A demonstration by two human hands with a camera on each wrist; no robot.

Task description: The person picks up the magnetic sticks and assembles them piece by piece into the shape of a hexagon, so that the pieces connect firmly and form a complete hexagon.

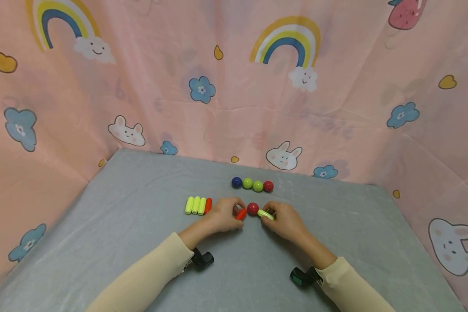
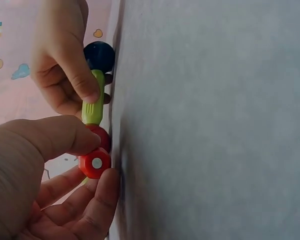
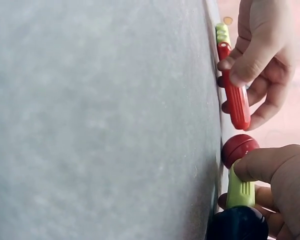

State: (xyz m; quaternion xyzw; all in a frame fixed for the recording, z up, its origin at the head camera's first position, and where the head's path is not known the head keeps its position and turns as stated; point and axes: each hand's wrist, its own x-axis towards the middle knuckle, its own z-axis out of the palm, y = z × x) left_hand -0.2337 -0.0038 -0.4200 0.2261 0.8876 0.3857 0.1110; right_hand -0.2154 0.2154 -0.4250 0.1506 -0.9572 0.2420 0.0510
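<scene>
Pinching a red rod [image 1: 240, 214] between thumb and fingers of the left hand [image 1: 223, 215], slightly apart from a red ball [image 1: 252, 209]. Grasping a yellow-green rod [image 1: 265, 214] in the right hand [image 1: 286, 220], touching that red ball at one end and a dark blue ball [image 3: 240, 225] at the other (plain from both wrist views, hidden in the head view). Behind the wrists, cream sleeves [image 1: 148, 277] and black wrist devices [image 1: 202, 259]. Just left of the left hand, a side-by-side row of three yellow-green rods [image 1: 196, 205] and a second red rod [image 1: 208, 206]. Farther back on the grey tabletop [image 1: 343, 234], a line of four: blue ball [image 1: 236, 182], two green balls [image 1: 247, 183], second red ball [image 1: 268, 186]. All around, pink cloth [image 1: 238, 108] printed with rainbows, rabbits and blue flowers.
</scene>
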